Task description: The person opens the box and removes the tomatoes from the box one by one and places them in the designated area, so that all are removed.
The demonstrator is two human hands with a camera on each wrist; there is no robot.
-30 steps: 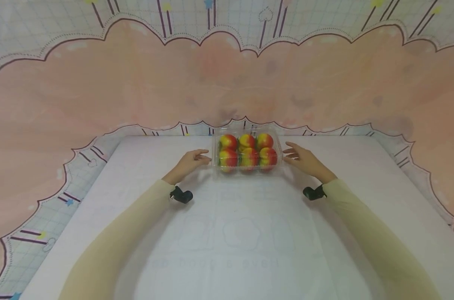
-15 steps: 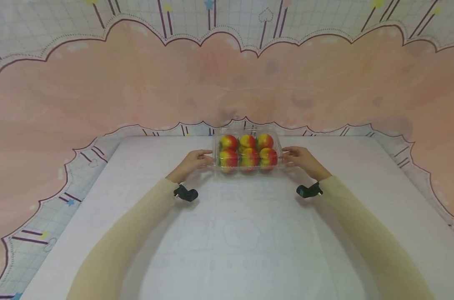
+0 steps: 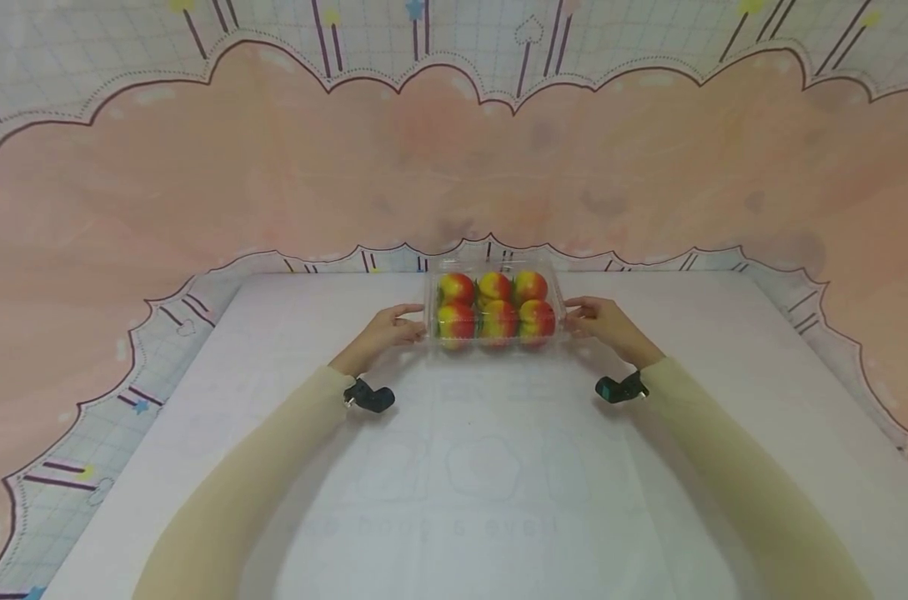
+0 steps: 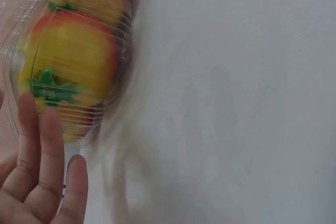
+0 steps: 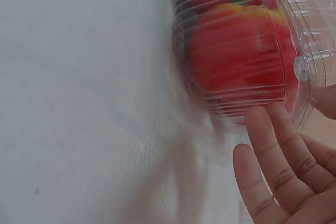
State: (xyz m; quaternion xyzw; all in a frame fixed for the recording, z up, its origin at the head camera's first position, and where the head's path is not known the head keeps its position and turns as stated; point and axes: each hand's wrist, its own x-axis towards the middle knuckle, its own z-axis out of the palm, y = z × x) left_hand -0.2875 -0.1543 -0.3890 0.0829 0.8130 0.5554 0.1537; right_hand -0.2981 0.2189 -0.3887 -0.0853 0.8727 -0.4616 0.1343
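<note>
A clear plastic box (image 3: 496,338) with a ribbed wall sits at the far edge of the white table. Inside are several red-and-yellow fruits (image 3: 456,319) with green leafy tops, seen closely in the left wrist view. My left hand (image 3: 378,335) touches the box's left end; its fingers (image 4: 51,156) extend almost straight along the wall. At the right end, my right hand (image 3: 607,327) touches the box with similarly extended fingers (image 5: 275,156). One right finger lies by the rim in the right wrist view. Whether the box is off the table I cannot tell.
The white table (image 3: 491,475) has faint markings showing through its cover. Behind it hangs a peach-and-white patterned cloth (image 3: 333,167), close beyond the box. Dark wrist devices (image 3: 369,396) stick out below both wrists.
Both hands have come inward onto the two ends of the box, the right one moving farther. The box has shifted slightly toward me since half a second ago.
</note>
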